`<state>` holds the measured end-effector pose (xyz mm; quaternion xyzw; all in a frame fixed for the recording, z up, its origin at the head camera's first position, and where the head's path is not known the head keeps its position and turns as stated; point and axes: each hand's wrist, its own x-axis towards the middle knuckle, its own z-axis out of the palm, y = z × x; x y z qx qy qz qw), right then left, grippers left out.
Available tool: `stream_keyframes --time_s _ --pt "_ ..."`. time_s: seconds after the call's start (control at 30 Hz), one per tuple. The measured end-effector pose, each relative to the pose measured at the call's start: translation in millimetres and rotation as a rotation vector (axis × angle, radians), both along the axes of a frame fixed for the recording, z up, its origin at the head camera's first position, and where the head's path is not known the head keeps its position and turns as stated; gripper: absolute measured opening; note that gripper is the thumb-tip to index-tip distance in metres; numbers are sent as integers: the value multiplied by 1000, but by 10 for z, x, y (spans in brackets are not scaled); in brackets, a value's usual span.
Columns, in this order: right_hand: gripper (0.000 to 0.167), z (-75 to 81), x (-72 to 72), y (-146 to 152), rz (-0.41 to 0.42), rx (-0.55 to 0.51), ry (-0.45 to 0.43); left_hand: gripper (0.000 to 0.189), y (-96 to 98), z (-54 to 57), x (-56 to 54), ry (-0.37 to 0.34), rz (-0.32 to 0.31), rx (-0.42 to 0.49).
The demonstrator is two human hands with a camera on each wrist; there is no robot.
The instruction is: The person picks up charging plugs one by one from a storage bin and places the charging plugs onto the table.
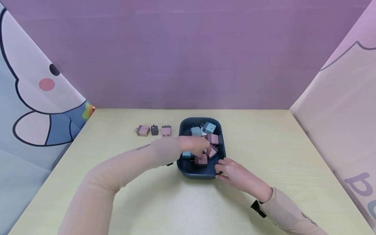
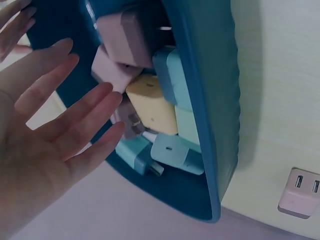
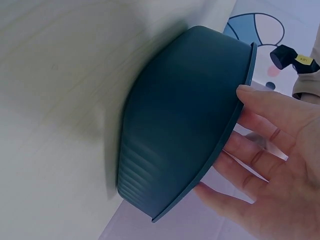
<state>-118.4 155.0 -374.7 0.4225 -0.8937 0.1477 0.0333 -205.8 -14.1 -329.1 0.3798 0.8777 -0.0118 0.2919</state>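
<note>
A dark blue plastic bin [image 1: 199,176] holds several plug-in charger blocks in pink, light blue and yellow. Over its middle reaches my left hand [image 1: 194,144], its fingers loosely bent close to a pink charger [image 1: 201,160]. In the left wrist view those fingers are spread, with nothing held; a yellow charger [image 2: 152,104] and a light blue charger [image 2: 176,151] lie just past the fingertips. My right hand [image 1: 233,171] grips the bin's near right corner. The right wrist view has the thumb and fingers [image 3: 245,145] on either side of the rim.
On the table left of the bin lie a pink charger [image 1: 143,130], a small dark grey charger [image 1: 154,130] and another pink charger [image 1: 166,131]. A purple cloth [image 1: 188,58] hangs behind the table, with printed cloths at both sides.
</note>
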Motion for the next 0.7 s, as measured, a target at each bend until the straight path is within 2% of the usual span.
stream_keyframes --time_s 0.3,0.43,0.53,0.7 --pt "17 6 2 -1 1 -8 11 26 64 -115 -3 -13 54 12" --pt "16 12 5 2 0 -6 5 20 69 -161 24 -58 75 56" --pt "16 16 7 11 -3 -4 -5 16 69 -187 57 -82 74 80" --pt "16 0 4 11 7 -6 -3 12 59 -217 97 -67 69 77"
